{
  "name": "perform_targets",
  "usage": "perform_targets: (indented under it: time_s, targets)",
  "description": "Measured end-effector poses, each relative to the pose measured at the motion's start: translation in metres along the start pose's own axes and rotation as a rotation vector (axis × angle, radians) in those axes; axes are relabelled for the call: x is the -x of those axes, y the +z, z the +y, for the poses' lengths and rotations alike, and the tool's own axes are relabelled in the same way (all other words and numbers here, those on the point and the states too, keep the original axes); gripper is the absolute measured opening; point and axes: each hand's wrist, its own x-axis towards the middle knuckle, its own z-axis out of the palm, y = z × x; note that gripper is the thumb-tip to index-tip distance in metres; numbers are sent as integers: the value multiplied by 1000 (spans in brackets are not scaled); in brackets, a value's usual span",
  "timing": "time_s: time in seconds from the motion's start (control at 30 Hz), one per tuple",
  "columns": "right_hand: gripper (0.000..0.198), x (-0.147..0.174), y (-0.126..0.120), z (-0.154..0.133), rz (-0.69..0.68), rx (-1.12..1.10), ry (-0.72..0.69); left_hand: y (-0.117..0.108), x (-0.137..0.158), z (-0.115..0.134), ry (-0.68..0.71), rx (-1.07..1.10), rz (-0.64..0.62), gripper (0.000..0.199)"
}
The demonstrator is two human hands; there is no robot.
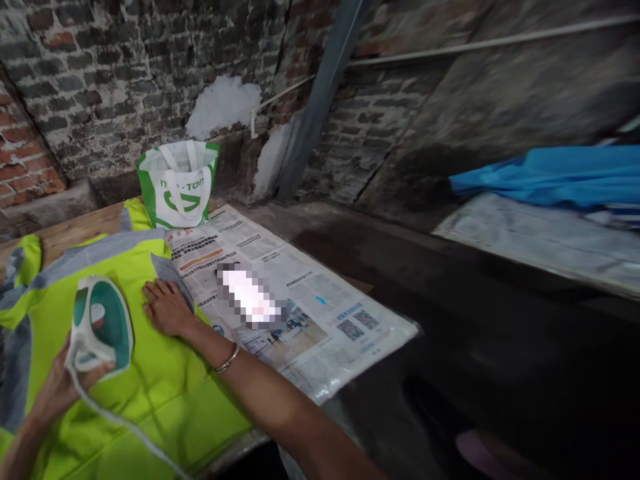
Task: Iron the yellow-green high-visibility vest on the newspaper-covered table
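My left hand (75, 373) is wrapped around the handle of a white and teal iron (117, 320). The iron rests on a bright yellow-green garment with grey panels (165, 393), laid out over the table at the left. Its pale cord (125, 423) runs from the back of the iron toward the bottom edge. To the right of the iron, my right hand (167, 308) lies flat on the garment near its side edge, fingers stretched out and holding nothing. A bracelet (229, 358) circles the right wrist.
Newspaper under clear plastic (295, 280) covers the table's right part, with a blurred-out phone-like object (250, 295) on it. A white and green bag (183, 190) stands at the back. Blue cloth (555, 175) lies on another surface at right. A slanted metal post (323, 100) rises behind.
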Motion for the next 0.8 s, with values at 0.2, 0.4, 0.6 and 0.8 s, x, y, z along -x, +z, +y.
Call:
perform_targets:
  time_s: [0.2, 0.4, 0.6, 0.8]
  targets:
    - [50, -1, -1, 4, -1, -16, 34, 15, -77, 20, 107, 83, -9, 65]
    - [50, -7, -2, 20, -12, -58, 52, 20, -12, 6, 46, 49, -10, 72]
    - [51, -9, 18, 38, 11, -123, 6, 28, 61, 24, 239, 62, -198, 66]
    - [51, -6, 35, 45, 69, -125, -40, 43, -12, 27, 204, 222, -167, 70]
